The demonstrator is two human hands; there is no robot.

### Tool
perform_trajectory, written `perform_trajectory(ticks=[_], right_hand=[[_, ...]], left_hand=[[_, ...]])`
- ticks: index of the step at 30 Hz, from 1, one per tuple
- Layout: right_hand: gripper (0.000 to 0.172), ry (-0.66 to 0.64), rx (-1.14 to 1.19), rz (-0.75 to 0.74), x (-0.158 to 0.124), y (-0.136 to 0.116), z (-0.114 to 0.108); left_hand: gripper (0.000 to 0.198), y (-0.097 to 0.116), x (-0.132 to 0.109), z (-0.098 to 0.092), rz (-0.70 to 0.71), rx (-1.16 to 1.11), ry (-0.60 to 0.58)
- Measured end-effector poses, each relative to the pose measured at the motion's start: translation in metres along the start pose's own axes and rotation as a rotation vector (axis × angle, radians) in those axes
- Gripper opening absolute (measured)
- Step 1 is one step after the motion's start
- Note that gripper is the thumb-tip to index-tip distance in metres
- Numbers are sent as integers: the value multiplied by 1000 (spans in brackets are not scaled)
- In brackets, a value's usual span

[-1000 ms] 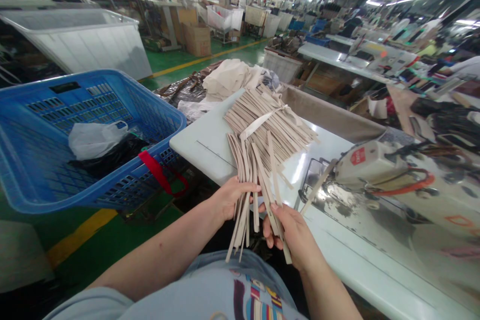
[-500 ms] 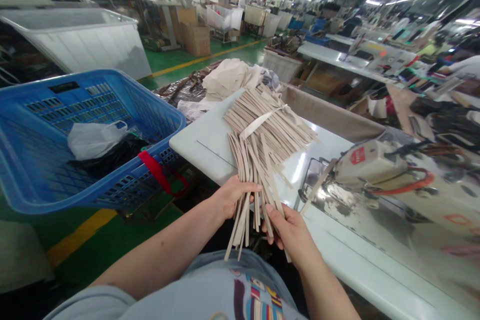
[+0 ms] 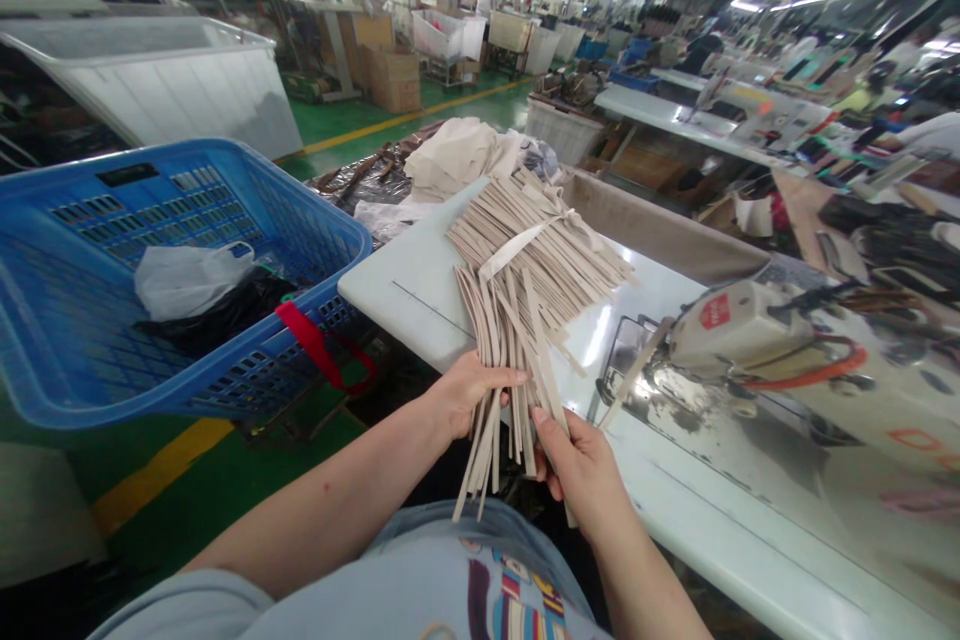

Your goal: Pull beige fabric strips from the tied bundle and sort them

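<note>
My left hand (image 3: 474, 395) is closed around a bunch of narrow beige fabric strips (image 3: 489, 330), its thumb lying across them. The strips' lower ends hang past the table edge toward my lap. Just to the right, my right hand (image 3: 570, 460) pinches one or more strips of the same bunch between thumb and fingers; the exact number is hidden. Beyond both hands, a larger pile of similar strips (image 3: 540, 245) lies on the white sewing table (image 3: 405, 295), with a wider pale band (image 3: 514, 250) across it.
A sewing machine (image 3: 750, 330) stands on the table at right, with a strip (image 3: 637, 370) beside its needle area. At left is a blue plastic basket (image 3: 187, 390) holding bags. Beige cloth pieces (image 3: 457, 155) lie behind the table. A white bin (image 3: 202, 80) stands farther back.
My right hand has shifted slightly, and the strips at its fingers have moved a little. My left hand keeps its hold in nearly the same place.
</note>
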State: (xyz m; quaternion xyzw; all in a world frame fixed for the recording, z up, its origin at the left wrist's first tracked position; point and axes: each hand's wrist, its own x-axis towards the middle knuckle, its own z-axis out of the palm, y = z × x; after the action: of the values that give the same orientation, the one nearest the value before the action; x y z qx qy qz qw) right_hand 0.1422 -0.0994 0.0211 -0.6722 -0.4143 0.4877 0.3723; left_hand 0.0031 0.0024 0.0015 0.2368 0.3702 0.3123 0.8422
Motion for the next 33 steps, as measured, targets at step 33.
perform_trajectory(ticks=[33], right_hand=[[24,408,-1359,-186,58,-23,-26]], left_hand=[[43,-3,-25,-37,194,-291,-523]])
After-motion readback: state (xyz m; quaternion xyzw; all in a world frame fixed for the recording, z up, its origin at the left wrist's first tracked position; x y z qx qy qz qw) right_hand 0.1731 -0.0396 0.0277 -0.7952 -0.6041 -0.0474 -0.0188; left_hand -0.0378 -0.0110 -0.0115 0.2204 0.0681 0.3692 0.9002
